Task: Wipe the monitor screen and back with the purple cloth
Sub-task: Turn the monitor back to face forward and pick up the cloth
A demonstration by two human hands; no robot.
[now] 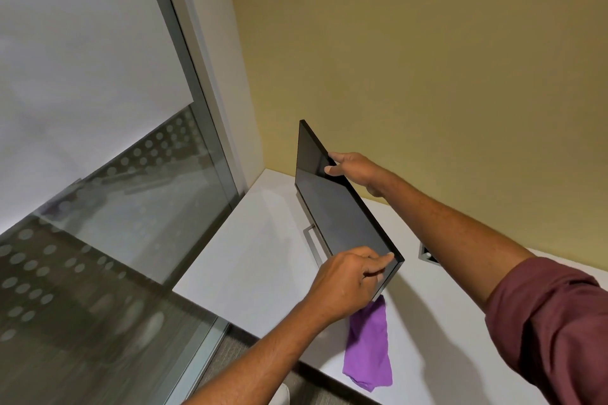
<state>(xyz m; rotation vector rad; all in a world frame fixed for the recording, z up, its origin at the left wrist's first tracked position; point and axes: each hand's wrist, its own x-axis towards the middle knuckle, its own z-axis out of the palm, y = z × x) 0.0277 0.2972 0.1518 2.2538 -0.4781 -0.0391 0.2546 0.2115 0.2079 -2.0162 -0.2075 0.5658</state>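
A black monitor [332, 207] stands on a white desk [250, 266], its dark screen turned towards the glass wall on the left. My right hand [353, 173] grips the monitor's top edge, thumb on the screen side. At the near corner of the monitor my left hand [345, 283] pinches the edge. The purple cloth [368, 352] lies crumpled on the desk just below my left hand, close to the desk's front edge. Neither hand touches the cloth.
The monitor's silver stand [312, 240] shows under the screen. A cable port [427, 255] is set into the desk behind the monitor. A glass partition with a dotted film [115, 207] is on the left, a yellow wall [427, 76] behind.
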